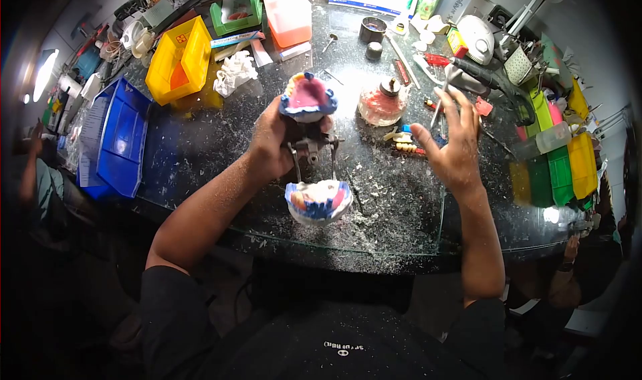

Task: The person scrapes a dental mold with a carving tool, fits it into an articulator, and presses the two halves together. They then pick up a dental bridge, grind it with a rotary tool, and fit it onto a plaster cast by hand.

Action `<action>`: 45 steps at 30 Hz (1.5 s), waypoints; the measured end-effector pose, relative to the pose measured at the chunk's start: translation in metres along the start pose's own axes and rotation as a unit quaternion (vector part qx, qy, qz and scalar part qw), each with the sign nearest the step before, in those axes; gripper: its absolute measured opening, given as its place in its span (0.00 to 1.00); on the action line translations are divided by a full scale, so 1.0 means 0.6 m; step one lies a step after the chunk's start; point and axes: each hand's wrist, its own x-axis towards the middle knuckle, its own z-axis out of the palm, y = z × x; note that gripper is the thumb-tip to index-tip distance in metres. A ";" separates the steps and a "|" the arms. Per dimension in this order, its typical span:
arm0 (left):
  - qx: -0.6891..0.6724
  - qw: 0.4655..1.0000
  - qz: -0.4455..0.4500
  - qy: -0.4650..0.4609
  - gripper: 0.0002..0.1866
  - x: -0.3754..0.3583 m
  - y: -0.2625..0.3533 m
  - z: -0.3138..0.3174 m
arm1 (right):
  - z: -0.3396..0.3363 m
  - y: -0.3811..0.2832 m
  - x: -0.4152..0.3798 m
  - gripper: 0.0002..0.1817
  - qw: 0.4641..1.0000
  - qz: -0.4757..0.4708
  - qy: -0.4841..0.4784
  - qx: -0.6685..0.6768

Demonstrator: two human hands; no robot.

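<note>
My left hand (271, 139) is wrapped round a dental articulator (313, 149), which is opened wide. Its upper plaster cast (307, 99) carries pink and blue wax and faces up. The lower cast (319, 203), with blue wax along its ridge, hangs toward the table's front edge. To the right, my right hand (455, 142) is raised over the table with thumb and fingers apart. A thin metal tool (437, 114) shows by its fingertips; whether they touch cannot be made out. Close to the thumb lie strips of artificial teeth (406, 146).
A glass spirit burner (382, 102) stands between the hands. Yellow (177, 62) and blue (114, 139) bins stand at left, beside crumpled tissue (235, 72). A pink-liquid bottle (289, 15) is at the back. A black-handled tool (476, 72) lies at right. White shavings cover the dark tabletop (207, 179).
</note>
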 end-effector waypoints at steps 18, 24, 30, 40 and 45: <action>0.095 0.995 -0.020 -0.014 0.26 -0.009 0.019 0.020 | -0.005 -0.127 -0.012 0.13 0.921 -0.110 -0.023 0.374; 0.183 0.982 -0.023 -0.040 0.34 -0.003 0.019 0.010 | 0.001 -0.124 -0.016 0.14 0.911 -0.088 -0.045 0.400; 0.223 0.968 -0.017 -0.115 0.32 0.001 0.019 -0.005 | -0.005 -0.131 -0.017 0.13 0.907 -0.080 -0.049 0.410; 0.248 0.958 -0.012 -0.144 0.37 -0.003 0.028 0.008 | -0.005 -0.132 -0.020 0.13 0.912 -0.091 -0.052 0.397; 0.257 0.955 -0.020 -0.147 0.37 -0.005 0.031 0.009 | -0.007 -0.134 -0.020 0.14 0.913 -0.096 -0.053 0.393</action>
